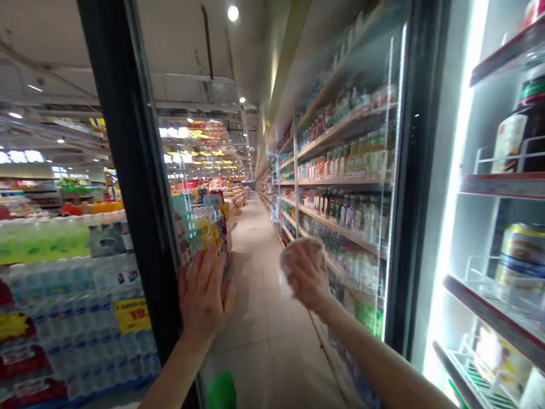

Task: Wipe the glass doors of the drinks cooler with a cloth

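An opened glass door [249, 318] with a dark frame [130, 147] stands in front of me. My left hand [203, 295] lies flat on the glass beside the left upright of the frame, its fingers stretched out and holding nothing. Pressed to the middle of the pane is a pale cloth [317, 248], with my right hand [307, 278] closed over it. Motion smears that hand and the cloth a little. Most of the cloth is hidden under my fingers.
On the right is a lit cooler with wire shelves [489, 335], cans [522, 255] and a dark bottle [523, 125]. Packs of bottled water [93, 312] are stacked at left. Through the glass appear an aisle floor [251, 227] and shelves of bottles [344, 210]. Something green [221, 391] shows low down.
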### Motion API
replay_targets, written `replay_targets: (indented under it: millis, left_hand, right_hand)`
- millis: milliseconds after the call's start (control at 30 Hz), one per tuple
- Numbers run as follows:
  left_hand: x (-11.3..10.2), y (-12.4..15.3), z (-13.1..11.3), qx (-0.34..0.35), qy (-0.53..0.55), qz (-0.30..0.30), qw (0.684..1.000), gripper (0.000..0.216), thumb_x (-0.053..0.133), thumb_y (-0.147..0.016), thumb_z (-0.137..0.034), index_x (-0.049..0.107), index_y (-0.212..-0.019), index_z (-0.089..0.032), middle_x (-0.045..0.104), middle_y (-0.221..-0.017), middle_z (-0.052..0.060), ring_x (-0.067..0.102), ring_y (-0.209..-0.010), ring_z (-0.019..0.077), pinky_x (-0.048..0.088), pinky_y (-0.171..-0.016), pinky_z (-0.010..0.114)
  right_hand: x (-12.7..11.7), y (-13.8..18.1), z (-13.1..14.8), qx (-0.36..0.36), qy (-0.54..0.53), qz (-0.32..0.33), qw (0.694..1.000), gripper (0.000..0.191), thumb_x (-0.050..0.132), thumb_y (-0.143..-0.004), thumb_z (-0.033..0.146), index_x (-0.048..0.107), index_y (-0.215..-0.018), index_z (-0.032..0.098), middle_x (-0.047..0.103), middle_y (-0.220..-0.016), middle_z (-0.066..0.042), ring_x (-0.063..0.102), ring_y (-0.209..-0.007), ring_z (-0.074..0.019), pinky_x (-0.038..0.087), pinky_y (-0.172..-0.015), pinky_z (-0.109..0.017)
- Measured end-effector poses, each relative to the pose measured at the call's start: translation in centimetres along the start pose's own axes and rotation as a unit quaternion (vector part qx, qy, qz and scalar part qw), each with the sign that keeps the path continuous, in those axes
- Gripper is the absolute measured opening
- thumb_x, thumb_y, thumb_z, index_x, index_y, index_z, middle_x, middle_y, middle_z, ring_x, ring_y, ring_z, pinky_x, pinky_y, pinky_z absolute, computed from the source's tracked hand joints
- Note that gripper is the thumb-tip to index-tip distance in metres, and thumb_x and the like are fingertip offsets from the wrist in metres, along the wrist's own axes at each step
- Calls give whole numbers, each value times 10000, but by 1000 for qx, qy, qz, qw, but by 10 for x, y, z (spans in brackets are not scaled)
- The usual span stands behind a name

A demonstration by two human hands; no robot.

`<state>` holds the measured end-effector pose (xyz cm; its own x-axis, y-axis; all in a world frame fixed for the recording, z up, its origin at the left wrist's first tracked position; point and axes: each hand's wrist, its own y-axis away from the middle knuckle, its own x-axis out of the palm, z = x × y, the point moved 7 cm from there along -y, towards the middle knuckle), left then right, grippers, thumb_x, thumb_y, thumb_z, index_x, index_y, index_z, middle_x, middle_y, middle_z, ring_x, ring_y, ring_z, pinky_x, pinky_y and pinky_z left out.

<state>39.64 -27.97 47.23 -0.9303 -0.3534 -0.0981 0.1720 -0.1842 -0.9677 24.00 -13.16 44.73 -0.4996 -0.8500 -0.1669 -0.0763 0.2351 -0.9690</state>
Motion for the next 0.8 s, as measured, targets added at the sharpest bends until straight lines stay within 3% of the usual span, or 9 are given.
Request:
replay_targets:
  millis: [67, 133, 267, 333, 500, 567, 633, 733, 800]
  left_hand:
    - [4, 0, -5, -17, 0, -2, 1000, 745, 528, -818, -221, 135, -1450, -230, 239, -1497, 89, 178, -1399, 230, 164, -1124, 504]
    - [9, 2, -15, -29, -4, -5, 1000, 758, 519, -820, -222, 105, -1454, -209, 192, -1506, 98, 132, -1408, 238, 90, -1130, 528]
    - [17, 6, -33, -12, -12, -9, 1000, 730, 521, -817, -235, 157, -1447, -187, 232, -1492, 111, 147, -1405, 239, 19, -1136, 506]
    - [19, 8, -34, -9, -10, -20, 1000, 714, 535, -811, -245, 199, -1439, -189, 275, -1478, 113, 175, -1398, 243, 42, -1136, 496]
    - [20, 8, -29, -11, 0, -39, 999, 703, 555, -799, -242, 245, -1426, -172, 337, -1451, 130, 192, -1394, 242, 31, -1138, 477]
    - [21, 8, -29, -10, 3, -42, 999, 701, 554, -798, -241, 249, -1424, -162, 341, -1448, 137, 192, -1394, 243, 29, -1138, 478]
    - [21, 9, -29, -10, 4, -43, 999, 697, 553, -798, -241, 254, -1423, -164, 344, -1447, 135, 200, -1392, 245, 39, -1138, 478]
    - [22, 10, -27, -12, 5, -39, 999, 689, 551, -799, -242, 261, -1421, -174, 335, -1453, 129, 210, -1389, 249, 55, -1135, 483]
    - [22, 11, -27, -8, 4, -36, 999, 690, 553, -798, -244, 264, -1420, -179, 323, -1460, 126, 210, -1389, 250, 61, -1136, 481]
  right_hand:
    - [-16, 6, -50, 177, 46, -75, 980, 510, 331, -871, 218, 372, -1379, 191, 363, -1448, -116, 176, -1403, -265, 166, -1100, -577]
    - [-23, 5, -60, 253, 57, -109, 959, 536, 298, -876, 209, 315, -1405, 123, 295, -1473, -170, 139, -1410, -288, 175, -1087, -595]
    - [2, -2, 20, 36, -11, -16, 999, 491, 396, -852, 228, 424, -1341, 264, 449, -1398, -60, 190, -1401, -235, 163, -1122, -514]
    - [7, 11, 33, -34, -32, -3, 999, 458, 431, -844, 249, 467, -1296, 311, 499, -1356, -12, 234, -1386, -208, 164, -1131, -477]
    - [-25, 35, -82, 220, 56, -150, 962, 530, 352, -867, 201, 334, -1396, 174, 347, -1451, -145, 218, -1385, -287, 177, -1075, -610]
    - [-29, 34, -92, 265, 61, -174, 946, 540, 331, -873, 196, 304, -1410, 156, 305, -1469, -165, 202, -1388, -303, 193, -1060, -627]
    - [-17, 25, -57, 194, 38, -128, 972, 525, 352, -867, 199, 343, -1391, 184, 322, -1468, -136, 183, -1396, -295, 186, -1077, -605]
    - [7, 24, 11, -11, -20, -13, 1000, 461, 430, -842, 237, 463, -1301, 276, 433, -1409, -46, 228, -1386, -256, 164, -1117, -534]
    - [8, 34, 7, -40, -21, 2, 999, 459, 456, -829, 247, 475, -1286, 296, 460, -1388, -34, 252, -1377, -253, 172, -1113, -533]
